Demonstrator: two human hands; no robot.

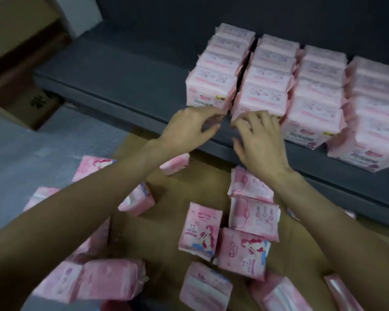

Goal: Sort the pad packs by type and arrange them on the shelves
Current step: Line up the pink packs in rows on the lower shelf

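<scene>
Head view: both hands, left hand [189, 127] and right hand [259, 140], pinch front packs [259, 98] at the shelf [121, 86] edge, squaring rows; next likely fetching a loose pack [200, 230] below the shelf.

Dark grey shelf [126, 70] carrying four rows of pink pad packs [267, 72], standing upright, packed front to back, filling its right half; left half bare. Below the shelf's front edge, brown cardboard sheet [189, 182] spread on the grey floor [32, 144], strewn with loose pink packs [200, 230] lying flat or tilted, some overlapping. Left of the shelf, cardboard boxes [20, 95] on the floor
</scene>
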